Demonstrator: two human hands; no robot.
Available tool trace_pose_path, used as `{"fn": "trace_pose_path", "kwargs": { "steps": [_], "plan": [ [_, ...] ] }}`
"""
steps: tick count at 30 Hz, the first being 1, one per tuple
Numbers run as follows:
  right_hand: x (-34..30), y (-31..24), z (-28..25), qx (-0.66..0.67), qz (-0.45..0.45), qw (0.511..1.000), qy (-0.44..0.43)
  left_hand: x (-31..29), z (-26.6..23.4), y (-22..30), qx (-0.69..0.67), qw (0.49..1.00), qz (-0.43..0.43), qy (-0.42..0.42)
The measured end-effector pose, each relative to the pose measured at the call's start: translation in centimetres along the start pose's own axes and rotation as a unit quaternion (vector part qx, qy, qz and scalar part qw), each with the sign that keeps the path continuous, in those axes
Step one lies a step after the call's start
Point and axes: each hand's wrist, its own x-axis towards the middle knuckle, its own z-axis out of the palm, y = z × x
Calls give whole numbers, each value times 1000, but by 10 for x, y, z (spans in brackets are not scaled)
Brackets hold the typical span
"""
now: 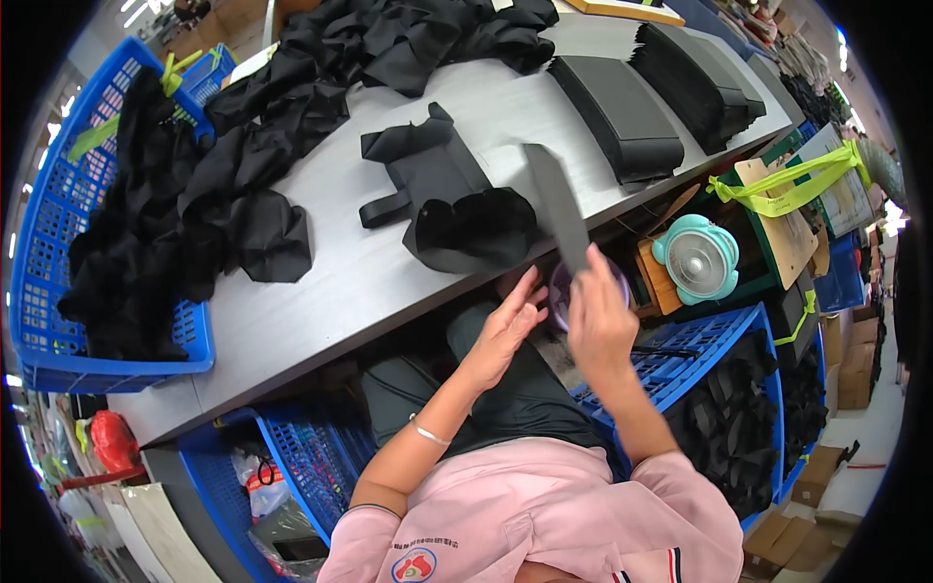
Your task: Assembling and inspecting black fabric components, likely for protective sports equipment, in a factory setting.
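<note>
My right hand (598, 316) grips the lower end of a thin dark grey panel (556, 199), which stands tilted over the table's front edge and is slightly blurred. Beside it, my left hand (507, 325) is held up with its fingers stretched out and nothing in it. A sewn black fabric piece (452, 180) with flaps and a strap lies on the table just beyond my left hand, its near part bunched open. Farther right rest two stacks of similar dark panels, a nearer stack (622, 107) and a farther stack (695, 78).
Black fabric pieces (262, 146) are heaped across the grey table (340, 253) and into a blue basket (58, 243) at left. A turquoise fan (698, 257) stands right of the table edge. Blue crates, one right (680, 374) and one left (311, 462), flank my legs.
</note>
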Motion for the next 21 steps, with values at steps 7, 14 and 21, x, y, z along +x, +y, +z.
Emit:
{"fn": "trace_pose_path", "kwargs": {
  "steps": [7,14,21],
  "plan": [
    [-60,-28,-46,377,77,908,-166,-8,-12,-15,-104,989,-76,-75],
    [-65,-26,-48,267,180,937,-136,-27,18,28,-134,987,-20,92],
    [-71,-30,-26,495,270,793,-231,-48,20,31,38,986,-8,164]
  ]
}}
